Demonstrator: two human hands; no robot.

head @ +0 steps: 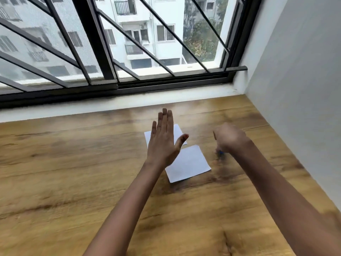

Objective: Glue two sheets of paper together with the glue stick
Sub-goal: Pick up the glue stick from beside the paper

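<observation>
Fingers (167,122) of the left hand (163,143) are straight and together, over the far paper sheet (178,131). The right hand (230,139) curls around a blurred blue object (220,153), just beside the near paper sheet (188,163) on the desk (73,163).

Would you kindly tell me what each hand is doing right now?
Left hand: open, fingers straight, holding nothing.
Right hand: curled round what looks like the blurred blue glue stick.

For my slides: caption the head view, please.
Left hand open over far sheet and near sheet on wooden table; right hand curled round blurred blue glue stick.
</observation>
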